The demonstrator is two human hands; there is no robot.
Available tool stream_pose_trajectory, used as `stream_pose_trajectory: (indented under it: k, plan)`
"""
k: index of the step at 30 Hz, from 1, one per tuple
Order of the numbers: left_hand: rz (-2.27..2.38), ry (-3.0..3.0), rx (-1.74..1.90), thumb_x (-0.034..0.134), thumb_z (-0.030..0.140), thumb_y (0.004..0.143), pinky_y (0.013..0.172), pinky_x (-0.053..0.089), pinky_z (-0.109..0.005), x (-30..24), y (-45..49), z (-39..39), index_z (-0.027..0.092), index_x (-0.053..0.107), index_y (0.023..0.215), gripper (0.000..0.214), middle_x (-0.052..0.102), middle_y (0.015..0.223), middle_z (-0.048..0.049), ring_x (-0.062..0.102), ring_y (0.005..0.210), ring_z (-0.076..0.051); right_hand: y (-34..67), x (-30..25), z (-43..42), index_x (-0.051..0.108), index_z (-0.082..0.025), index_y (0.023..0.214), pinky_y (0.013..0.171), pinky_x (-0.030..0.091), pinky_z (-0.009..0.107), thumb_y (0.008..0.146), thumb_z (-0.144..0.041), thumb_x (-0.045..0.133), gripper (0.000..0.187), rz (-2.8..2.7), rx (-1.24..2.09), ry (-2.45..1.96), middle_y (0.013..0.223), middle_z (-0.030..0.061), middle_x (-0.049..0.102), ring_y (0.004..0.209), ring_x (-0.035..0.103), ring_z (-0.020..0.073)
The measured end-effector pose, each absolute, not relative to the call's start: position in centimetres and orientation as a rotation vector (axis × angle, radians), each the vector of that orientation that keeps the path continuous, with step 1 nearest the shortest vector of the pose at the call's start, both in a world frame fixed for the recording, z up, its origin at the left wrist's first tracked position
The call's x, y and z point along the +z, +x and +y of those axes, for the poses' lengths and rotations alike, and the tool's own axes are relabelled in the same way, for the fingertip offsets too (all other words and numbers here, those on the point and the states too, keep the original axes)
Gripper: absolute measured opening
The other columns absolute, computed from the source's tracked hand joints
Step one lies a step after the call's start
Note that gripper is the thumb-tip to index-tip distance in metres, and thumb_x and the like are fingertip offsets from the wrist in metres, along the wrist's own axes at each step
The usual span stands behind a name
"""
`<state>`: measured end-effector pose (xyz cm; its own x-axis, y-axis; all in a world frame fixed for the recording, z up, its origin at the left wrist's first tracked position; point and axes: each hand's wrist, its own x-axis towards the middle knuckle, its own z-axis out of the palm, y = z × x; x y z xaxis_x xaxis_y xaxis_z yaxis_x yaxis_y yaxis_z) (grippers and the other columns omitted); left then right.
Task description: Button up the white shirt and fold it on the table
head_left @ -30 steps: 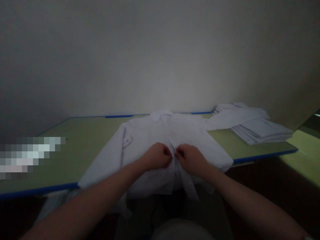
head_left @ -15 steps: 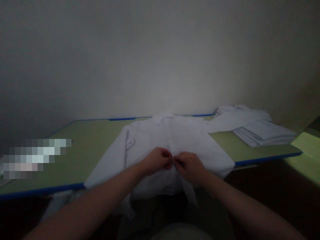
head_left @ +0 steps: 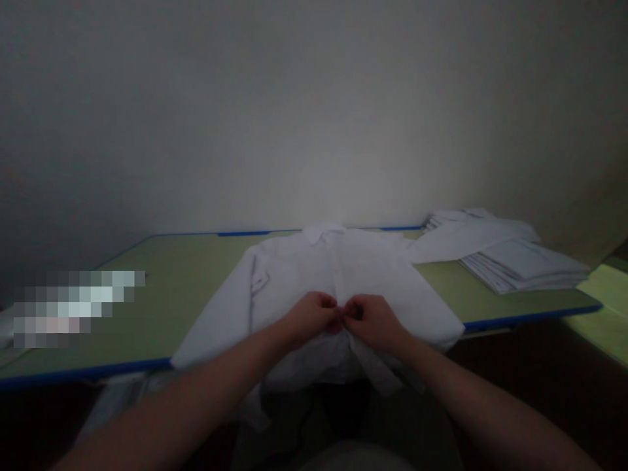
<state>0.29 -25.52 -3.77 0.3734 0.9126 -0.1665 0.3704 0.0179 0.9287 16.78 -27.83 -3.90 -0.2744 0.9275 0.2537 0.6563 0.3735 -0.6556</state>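
Observation:
A white shirt (head_left: 294, 275) lies spread front-up on a green table (head_left: 167, 294) with a blue edge, its collar toward the wall and its hem hanging over the near edge. My left hand (head_left: 311, 317) and my right hand (head_left: 375, 320) meet at the shirt's front opening. Both are closed in a pinch on the two front edges of the shirt, fingertips almost touching. What sits between the fingertips is too small to make out.
A stack of folded white garments (head_left: 515, 258) lies at the table's right end, with a loose white piece (head_left: 456, 239) draped beside it. A plain wall rises behind the table. A second green surface (head_left: 606, 307) shows at the far right.
Both hands have stayed at the shirt's front opening, shifting slightly and drawing closer together. The view has drifted a little.

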Motion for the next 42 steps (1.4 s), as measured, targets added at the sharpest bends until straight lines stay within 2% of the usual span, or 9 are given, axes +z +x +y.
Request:
stream_pose_trajectory:
  k: [5,13,19,23,25,27,30,32,42]
  plan:
    - [1.276,1.702,0.617,0.051,0.025,0.068,0.047,0.038,-0.021,-4.6,0.2,-25.6,0.016,0.053,0.065,0.01,0.058,0.056,0.0003,0.055,0.052,-0.011,17.0,-3.3,-27.5,0.064,-0.015,0.071,0.053,0.034,0.02,0.072,-0.031,0.057,0.017,-2.09,0.626,-1.399,0.064,0.0012,0.062,0.058,0.053,0.0096]
    - [1.274,1.823,0.598,0.048,0.016,0.068,0.048,0.039,-0.02,-4.1,0.3,-25.6,0.016,0.05,0.07,0.004,0.058,0.055,0.001,0.055,0.051,-0.011,17.2,-3.0,-26.4,0.061,-0.014,0.064,0.047,0.028,0.019,0.067,-0.019,0.054,0.01,-2.181,0.783,-1.442,0.052,-0.0019,0.053,0.051,0.046,0.0075]
    - [1.329,2.181,0.649,0.052,0.017,0.069,0.058,0.042,-0.024,-3.0,-0.1,-26.4,0.018,0.047,0.107,0.038,0.062,0.066,0.0007,0.059,0.062,-0.014,17.2,-2.9,-26.8,0.063,-0.014,0.072,0.053,0.032,0.02,0.07,-0.02,0.055,0.01,-2.305,0.685,-1.398,0.062,-0.0003,0.059,0.057,0.05,0.0092]
    - [1.261,2.505,0.609,0.056,0.023,0.07,0.086,0.041,-0.032,-1.6,-1.0,-27.0,0.02,0.05,0.115,0.045,0.06,0.106,-0.0084,0.056,0.097,-0.02,18.5,-2.0,-26.6,0.065,-0.017,0.083,0.069,0.037,0.024,0.078,-0.022,0.049,0.017,-2.443,0.337,-1.318,0.076,0.0032,0.062,0.073,0.054,0.0128]
    - [1.183,2.643,0.543,0.059,0.029,0.07,0.101,0.029,-0.036,-1.2,-1.8,-26.0,0.022,0.046,0.124,0.056,0.04,0.135,-0.0099,0.038,0.122,-0.024,20.1,-2.0,-25.4,0.064,-0.018,0.097,0.081,0.036,0.028,0.084,-0.026,0.045,0.025,-2.472,0.17,-1.294,0.092,0.0073,0.062,0.09,0.054,0.0161]
    - [1.203,2.676,0.369,0.051,0.039,0.077,0.106,0.018,-0.042,-1.3,-2.7,-24.1,0.024,0.034,0.134,0.062,0.019,0.147,-0.0076,0.018,0.133,-0.026,22.1,-2.5,-23.5,0.054,-0.019,0.119,0.094,0.031,0.033,0.088,-0.035,0.039,0.038,-2.497,0.025,-1.337,0.118,0.012,0.053,0.112,0.045,0.0211]
    - [1.484,2.549,0.09,0.023,0.055,0.086,0.103,0.013,-0.055,-2.5,-4.0,-20.1,0.025,0.019,0.141,0.063,0.007,0.149,-0.0083,0.005,0.135,-0.031,24.8,-4.2,-20.0,0.031,-0.018,0.138,0.103,0.019,0.043,0.088,-0.052,0.027,0.061,-2.554,-0.078,-1.554,0.142,0.0126,0.027,0.13,0.021,0.0291]
    - [1.655,2.508,0.012,0.017,0.064,0.082,0.1,0.009,-0.06,-3.5,-4.6,-17.5,0.024,0.017,0.141,0.072,0.006,0.149,-0.01,0.003,0.135,-0.034,25.8,-5.4,-17.9,0.023,-0.018,0.141,0.104,0.015,0.047,0.085,-0.062,0.02,0.071,-2.594,-0.073,-1.664,0.145,0.0109,0.019,0.133,0.014,0.0314]
    - [1.827,2.525,-0.014,0.018,0.074,0.074,0.101,0.009,-0.06,-4.5,-5.5,-7.7,0.026,0.018,0.141,0.082,0.009,0.149,-0.009,0.006,0.135,-0.034,24.8,-6.1,-7.2,0.02,-0.017,0.142,0.106,0.01,0.048,0.081,-0.069,0.018,0.08,-2.624,-0.039,-1.658,0.146,0.0101,0.016,0.133,0.013,0.0325]
